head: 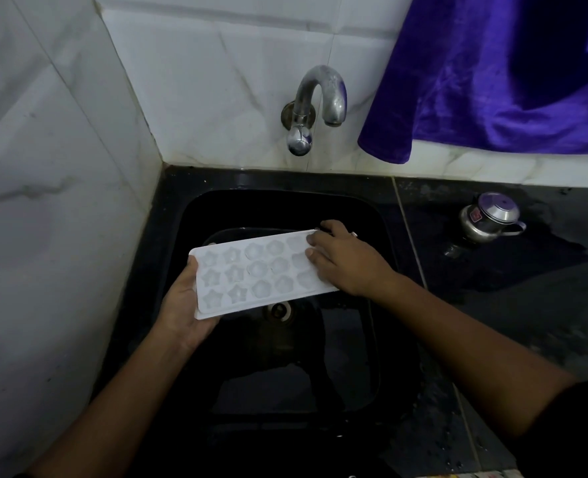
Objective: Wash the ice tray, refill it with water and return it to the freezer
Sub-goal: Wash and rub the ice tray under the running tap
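Now | ice tray [251, 274] above sink [168, 236] | left hand [182, 305], right hand [348, 260]: fingers grasping tray ends

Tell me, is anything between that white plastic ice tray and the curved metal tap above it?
Nothing visible. The white plastic ice tray, held by the left hand and right hand over the black sink, has only open air up to the curved metal tap. No water is running.

You're looking at a dim, cool-toned view; the black sink [196, 215] swallows detail in shadow; the white ice tray [251, 274] stands brightest; faint glare marks the tap [320, 98]; wide-angle bending and softness grow toward the edges.
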### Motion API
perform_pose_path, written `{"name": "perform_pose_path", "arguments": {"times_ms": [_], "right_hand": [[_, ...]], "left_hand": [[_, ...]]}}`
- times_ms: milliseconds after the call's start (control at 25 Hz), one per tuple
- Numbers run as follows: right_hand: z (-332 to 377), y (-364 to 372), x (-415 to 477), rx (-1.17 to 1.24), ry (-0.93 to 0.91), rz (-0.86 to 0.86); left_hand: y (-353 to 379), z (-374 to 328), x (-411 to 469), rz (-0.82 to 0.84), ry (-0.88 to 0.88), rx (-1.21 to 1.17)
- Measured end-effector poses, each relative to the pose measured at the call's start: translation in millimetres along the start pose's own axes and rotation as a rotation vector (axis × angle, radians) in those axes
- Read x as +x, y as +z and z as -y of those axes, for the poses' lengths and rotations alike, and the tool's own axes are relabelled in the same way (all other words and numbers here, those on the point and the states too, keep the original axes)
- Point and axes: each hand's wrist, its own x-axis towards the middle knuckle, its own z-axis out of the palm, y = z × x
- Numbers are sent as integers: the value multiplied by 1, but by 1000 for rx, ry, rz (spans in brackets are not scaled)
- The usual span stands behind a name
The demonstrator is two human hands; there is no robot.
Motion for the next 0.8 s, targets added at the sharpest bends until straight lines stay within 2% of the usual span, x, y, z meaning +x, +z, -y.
{"name": "perform_pose_path", "arguments": {"times_ms": [520, 640, 800], "right_hand": [[-1, 2, -1, -28, 35, -107], [-1, 3, -2, -36, 6, -60], [0, 1, -4, -14, 55, -48]], "left_hand": [[4, 3, -4, 2, 9, 18], [4, 3, -4, 6, 22, 20], [1, 4, -2, 14, 5, 24]]}}
